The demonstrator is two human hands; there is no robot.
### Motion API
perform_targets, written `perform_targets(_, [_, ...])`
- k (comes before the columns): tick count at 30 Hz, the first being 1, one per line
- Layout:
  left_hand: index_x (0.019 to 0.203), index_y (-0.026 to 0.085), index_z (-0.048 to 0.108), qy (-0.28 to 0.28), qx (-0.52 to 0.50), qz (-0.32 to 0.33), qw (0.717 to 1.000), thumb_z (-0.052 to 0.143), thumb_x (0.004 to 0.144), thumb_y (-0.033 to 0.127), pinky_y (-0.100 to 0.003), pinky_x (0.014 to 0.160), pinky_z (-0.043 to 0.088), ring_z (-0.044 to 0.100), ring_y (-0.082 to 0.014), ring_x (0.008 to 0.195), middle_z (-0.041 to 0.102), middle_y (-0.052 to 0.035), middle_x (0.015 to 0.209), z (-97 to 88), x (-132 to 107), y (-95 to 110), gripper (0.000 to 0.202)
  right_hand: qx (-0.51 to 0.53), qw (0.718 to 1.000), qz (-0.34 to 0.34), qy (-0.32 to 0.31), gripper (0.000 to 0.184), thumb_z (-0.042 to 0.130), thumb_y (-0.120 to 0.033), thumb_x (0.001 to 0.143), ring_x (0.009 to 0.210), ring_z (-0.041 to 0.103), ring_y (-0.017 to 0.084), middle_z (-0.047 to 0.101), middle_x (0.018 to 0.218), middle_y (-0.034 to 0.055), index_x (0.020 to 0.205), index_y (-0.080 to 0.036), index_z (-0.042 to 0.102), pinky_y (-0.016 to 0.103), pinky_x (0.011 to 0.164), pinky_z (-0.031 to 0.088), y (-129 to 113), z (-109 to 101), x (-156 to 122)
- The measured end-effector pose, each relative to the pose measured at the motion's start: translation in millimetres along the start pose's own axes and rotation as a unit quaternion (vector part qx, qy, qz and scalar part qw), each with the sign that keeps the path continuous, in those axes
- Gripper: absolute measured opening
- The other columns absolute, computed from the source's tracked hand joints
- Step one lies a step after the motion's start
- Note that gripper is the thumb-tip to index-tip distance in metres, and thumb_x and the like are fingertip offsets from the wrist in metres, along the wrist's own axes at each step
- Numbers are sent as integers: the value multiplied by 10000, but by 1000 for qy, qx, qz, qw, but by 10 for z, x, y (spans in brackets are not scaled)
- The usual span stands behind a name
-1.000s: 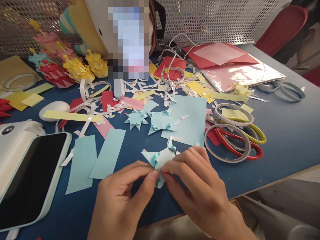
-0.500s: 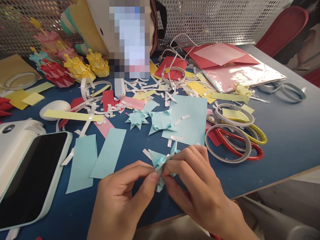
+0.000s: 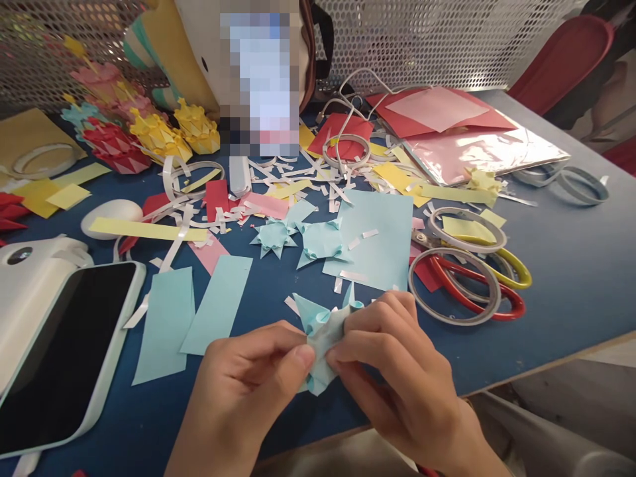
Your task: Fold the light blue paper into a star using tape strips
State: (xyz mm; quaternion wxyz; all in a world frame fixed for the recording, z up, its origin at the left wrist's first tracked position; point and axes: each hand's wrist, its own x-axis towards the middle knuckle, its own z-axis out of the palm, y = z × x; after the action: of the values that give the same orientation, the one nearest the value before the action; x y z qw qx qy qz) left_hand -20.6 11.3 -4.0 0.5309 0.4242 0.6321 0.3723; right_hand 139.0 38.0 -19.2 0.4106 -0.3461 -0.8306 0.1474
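Along the back edge: the blue tabletop (image 3: 561, 285) meets a perforated metal panel (image 3: 422, 40), with paper scraps (image 3: 318, 175) strewn in front.
Near edge: slants up toward the right; both hands are just inside it.
Blue folded paper (image 3: 325, 338): between the hands, above the middle of the near edge.
Left hand (image 3: 248, 391): fingers pinching the paper's left side, the hand just beside two blue strips (image 3: 218, 305).
Right hand (image 3: 407, 364): fingers pinching its right side.
Near left corner: a phone (image 3: 69, 358), close to the left edge.
Beyond the hands: two blue stars (image 3: 322, 240), near each other.
Right side: scissors (image 3: 519, 306) among tape rolls; blue surface shows from them to the right edge.
Past that edge: a red chair (image 3: 566, 73).
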Motion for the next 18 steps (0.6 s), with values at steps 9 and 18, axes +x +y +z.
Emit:
perform_targets(9, [635,214,689,62,61,36,996,644,729,491,-260,490,482,614,-189,570,587,6,484,96,59,88,297,16,1000,-7,4,245,482,6,860,658,398,126,525,757,3,918,-186,624,332,654,317,0,-38,-24])
perform_targets(18, [562,216,626,-5,-14,-14,1000,629,767,440,-236,540,489,527,-133,516,536,31,511,-8,-11,9,303,58,998,24,5,265,453,48,828,640,410,115,473,742,-7,840,-189,570,328,674,325,-23,-39,4])
